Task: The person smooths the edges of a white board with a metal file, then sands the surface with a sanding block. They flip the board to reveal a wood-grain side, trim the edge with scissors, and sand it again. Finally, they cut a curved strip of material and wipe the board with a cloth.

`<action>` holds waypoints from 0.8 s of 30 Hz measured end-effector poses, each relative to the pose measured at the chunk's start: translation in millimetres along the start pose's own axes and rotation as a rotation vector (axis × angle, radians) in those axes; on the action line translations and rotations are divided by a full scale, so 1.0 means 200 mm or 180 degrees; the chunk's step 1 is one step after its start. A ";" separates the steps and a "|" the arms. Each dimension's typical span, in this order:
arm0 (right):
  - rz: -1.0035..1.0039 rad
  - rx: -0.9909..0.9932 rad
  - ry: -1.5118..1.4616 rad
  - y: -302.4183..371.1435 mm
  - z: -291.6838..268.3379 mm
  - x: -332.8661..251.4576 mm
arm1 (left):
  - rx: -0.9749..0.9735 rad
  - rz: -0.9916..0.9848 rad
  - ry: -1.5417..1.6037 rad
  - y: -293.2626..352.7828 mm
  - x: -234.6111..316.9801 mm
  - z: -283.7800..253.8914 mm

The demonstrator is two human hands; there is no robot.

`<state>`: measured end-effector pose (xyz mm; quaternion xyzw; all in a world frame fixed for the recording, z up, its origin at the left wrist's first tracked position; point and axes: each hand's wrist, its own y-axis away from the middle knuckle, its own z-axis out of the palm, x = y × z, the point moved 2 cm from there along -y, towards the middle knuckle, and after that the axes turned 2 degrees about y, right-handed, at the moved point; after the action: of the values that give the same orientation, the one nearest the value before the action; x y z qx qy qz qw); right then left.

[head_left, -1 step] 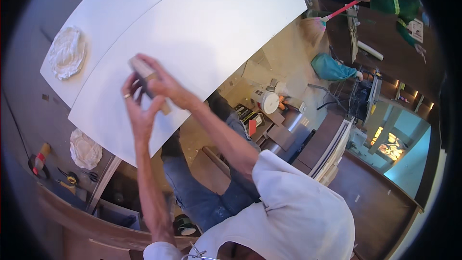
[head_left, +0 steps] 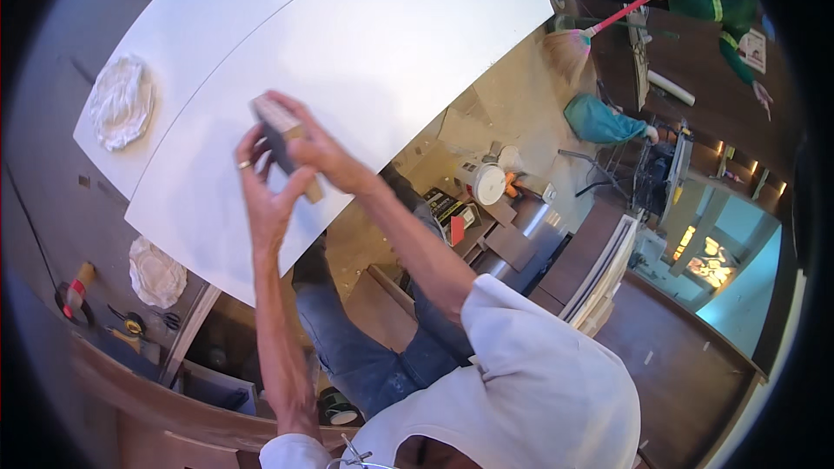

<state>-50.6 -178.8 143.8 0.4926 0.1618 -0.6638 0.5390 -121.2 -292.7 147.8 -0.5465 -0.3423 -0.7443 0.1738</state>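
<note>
Left hand and right hand, together, clamp a grey-and-tan rectangular block over the smooth white flat worktop's eight-o'clock side, presumably paired for steadiness

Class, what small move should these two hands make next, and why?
Perhaps lower the block toward the white panel: the right hand and left hand both hold it, and it appears raised over the panel's surface.

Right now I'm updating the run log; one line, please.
left hand: cupped at block | right hand: gripping block | block: over white panel
</note>
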 end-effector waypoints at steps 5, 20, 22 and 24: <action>-0.0556 0.1255 -0.0127 0.38 -0.61 -0.32 | -0.1594 -0.0304 -0.0602 -0.19 0.06 0.58; -0.0276 0.4547 0.3001 0.58 -1.18 0.18 | -0.0980 0.2424 -0.4112 -1.48 -0.57 1.92; -0.0536 0.4836 0.2995 0.50 -1.45 0.05 | -0.0779 0.2519 -0.4305 -1.51 -0.63 1.96; -0.0946 0.4924 0.2115 0.40 -1.95 -0.17 | -0.0884 0.2412 -0.4273 -1.51 -0.63 1.98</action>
<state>204.6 101.4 17.0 0.8647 -0.1243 -0.4724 -0.1171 6.7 183.1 -0.1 -0.9759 -0.0681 -0.1806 0.1019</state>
